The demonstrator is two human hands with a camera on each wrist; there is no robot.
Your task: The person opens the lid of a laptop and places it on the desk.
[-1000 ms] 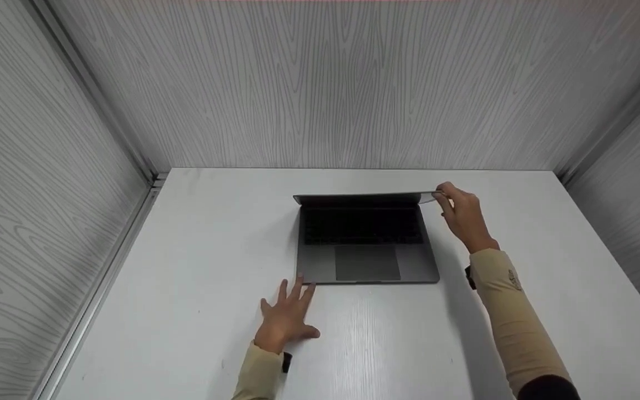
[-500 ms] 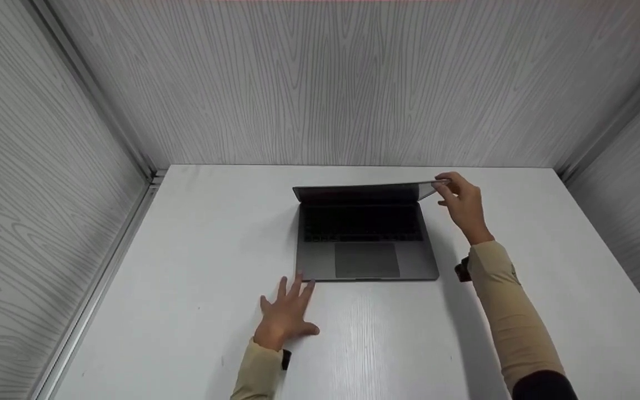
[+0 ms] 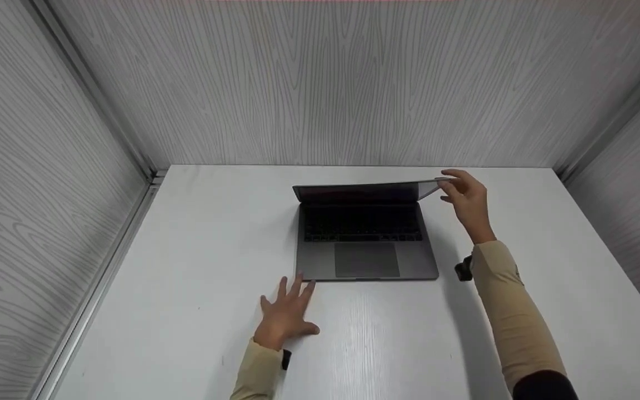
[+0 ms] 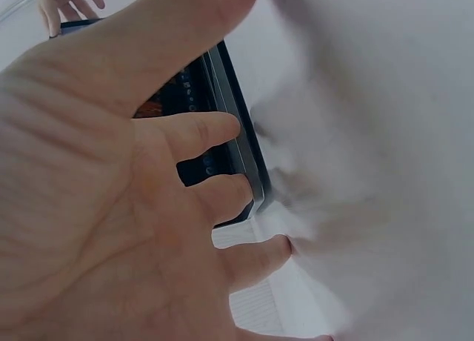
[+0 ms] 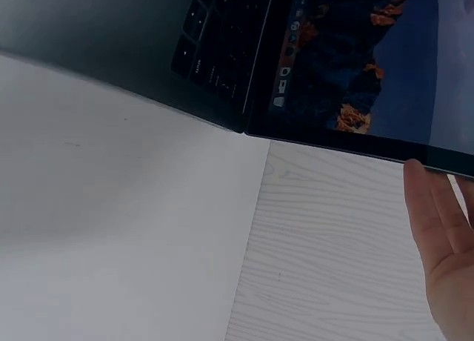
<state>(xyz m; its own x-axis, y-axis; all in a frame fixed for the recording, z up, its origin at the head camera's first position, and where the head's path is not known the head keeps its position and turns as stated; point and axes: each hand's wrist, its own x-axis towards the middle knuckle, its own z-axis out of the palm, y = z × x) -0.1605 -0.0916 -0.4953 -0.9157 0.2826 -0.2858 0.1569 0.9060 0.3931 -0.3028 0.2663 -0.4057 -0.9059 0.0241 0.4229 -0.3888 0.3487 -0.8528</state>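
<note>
An opened grey laptop [image 3: 367, 261] lies on the white table in the head view, its lid [image 3: 361, 193] tilted up past upright. The screen [image 5: 355, 67] is lit with a picture and a row of icons in the right wrist view. My left hand [image 3: 284, 322] is spread flat, with fingertips at the laptop's front left corner; its palm [image 4: 141, 185] hides much of the laptop in the left wrist view. At the lid's upper right corner is my right hand [image 3: 467, 203]. Its straightened fingers [image 5: 429, 215] touch the lid's edge in the right wrist view.
The white table [image 3: 186, 239] meets a wood-grain back panel [image 3: 348, 83]. Similar side panels [image 3: 36, 194] stand left and right, with a metal rail along the left edge. A dark wrist device [image 3: 463, 269] sits by the right sleeve.
The lid has swung further back and its screen has brightened. My right hand has gone back with it, then shifted slightly right with its fingers loosening. My left hand has stayed put.
</note>
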